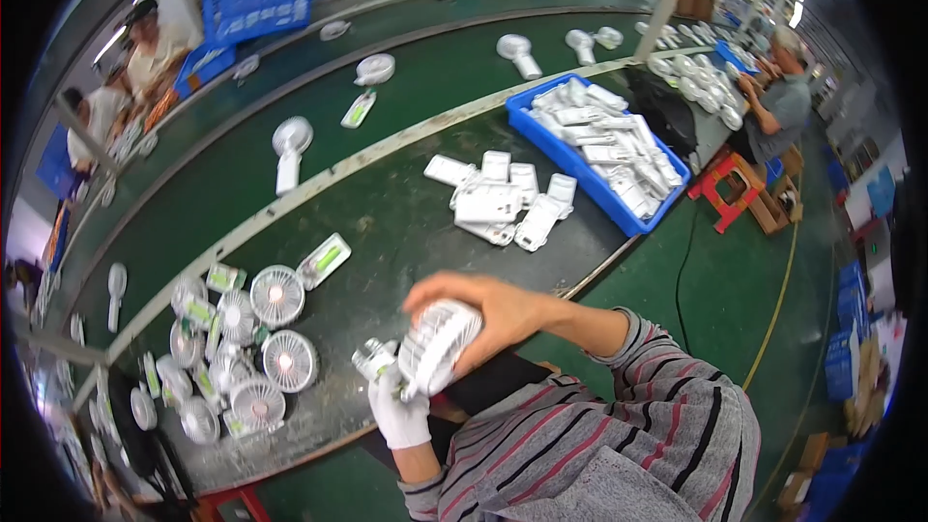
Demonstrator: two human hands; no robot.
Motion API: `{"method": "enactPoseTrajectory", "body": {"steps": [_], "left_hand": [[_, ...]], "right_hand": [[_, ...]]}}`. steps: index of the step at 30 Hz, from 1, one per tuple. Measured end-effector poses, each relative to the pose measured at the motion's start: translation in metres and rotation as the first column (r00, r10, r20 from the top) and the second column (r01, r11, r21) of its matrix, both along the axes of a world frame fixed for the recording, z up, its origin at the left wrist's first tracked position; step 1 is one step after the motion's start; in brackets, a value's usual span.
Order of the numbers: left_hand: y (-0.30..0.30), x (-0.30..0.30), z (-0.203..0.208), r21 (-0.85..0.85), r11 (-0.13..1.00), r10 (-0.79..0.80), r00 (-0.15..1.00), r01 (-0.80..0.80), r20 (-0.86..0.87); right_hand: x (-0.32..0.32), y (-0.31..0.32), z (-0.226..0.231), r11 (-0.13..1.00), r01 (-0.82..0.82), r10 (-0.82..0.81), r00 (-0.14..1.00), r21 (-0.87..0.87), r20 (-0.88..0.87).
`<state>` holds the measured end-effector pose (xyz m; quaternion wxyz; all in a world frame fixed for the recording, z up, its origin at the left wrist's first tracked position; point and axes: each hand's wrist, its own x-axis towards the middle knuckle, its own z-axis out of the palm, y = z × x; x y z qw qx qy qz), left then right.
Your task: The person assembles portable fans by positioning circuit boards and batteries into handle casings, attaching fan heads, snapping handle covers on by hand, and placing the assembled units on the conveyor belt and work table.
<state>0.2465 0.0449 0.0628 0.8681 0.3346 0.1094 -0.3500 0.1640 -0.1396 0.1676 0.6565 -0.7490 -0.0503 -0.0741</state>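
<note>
My right hand (503, 314), bare, is wrapped over the round head of a small white fan (440, 346) just above the near edge of the workbench. Below it, my left hand (398, 416), in a white glove, grips the same fan at its lower part. A pale handle part (370, 358) sticks out beside the gloved fingers; how it joins the fan is hard to make out. To the left lies a cluster of white fan heads (278, 295), some with open handles showing green inside. Beyond my hands, white handle covers (488, 203) lie in a loose pile.
A blue bin (580, 179) full of white handle parts stands at the bench's far right. Behind a metal rail, the green conveyor (416, 126) carries fans such as this one (290, 140). A person (788, 87) works at the right near a red stool (725, 188).
</note>
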Motion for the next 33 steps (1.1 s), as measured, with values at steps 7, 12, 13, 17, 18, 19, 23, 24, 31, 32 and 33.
{"method": "enactPoseTrajectory", "body": {"steps": [7,12,13,17,18,19,23,24,31,32,33], "left_hand": [[-0.008,-0.019,0.013,0.231,0.898,-0.431,0.851,0.373,0.3],[-0.004,-0.018,0.021,0.206,0.867,-0.49,0.852,0.454,0.185],[-0.002,-0.018,0.021,0.191,0.861,-0.503,0.846,0.472,0.178],[0.003,-0.02,0.029,0.219,0.826,-0.556,0.815,0.52,0.162],[0.003,-0.02,0.028,0.218,0.824,-0.558,0.814,0.522,0.16],[0.002,-0.021,0.028,0.245,0.837,-0.537,0.818,0.489,0.205],[-0.002,-0.026,0.023,0.271,0.876,-0.475,0.811,0.399,0.341],[-0.001,-0.027,0.025,0.271,0.876,-0.475,0.811,0.399,0.341],[0.005,-0.024,0.018,0.112,0.885,-0.461,0.818,0.451,0.344],[0.002,-0.022,0.016,0.19,0.858,-0.513,0.807,0.477,0.292],[0.0,-0.02,0.016,0.264,0.823,-0.56,0.794,0.503,0.234]], "right_hand": [[0.016,-0.018,-0.032,0.857,0.405,-0.42,0.907,0.317,-0.024],[0.032,-0.016,-0.045,0.915,0.371,-0.348,0.925,0.156,-0.155],[0.032,-0.015,-0.046,0.928,0.36,-0.343,0.926,0.094,-0.158],[0.035,-0.009,-0.039,0.934,0.358,-0.348,0.916,0.016,-0.198],[0.035,-0.008,-0.039,0.933,0.36,-0.35,0.915,0.016,-0.199],[0.036,-0.008,-0.038,0.931,0.365,-0.357,0.913,0.01,-0.198],[0.038,-0.009,-0.03,0.939,0.34,-0.34,0.913,-0.041,-0.226],[0.04,-0.012,-0.029,0.95,0.31,-0.31,0.917,-0.042,-0.25],[0.054,-0.01,-0.028,0.992,0.091,-0.113,0.943,-0.084,-0.313],[0.055,-0.008,-0.029,0.993,0.062,-0.094,0.934,-0.102,-0.344],[0.057,-0.005,-0.03,0.992,0.033,-0.075,0.924,-0.119,-0.374]]}}
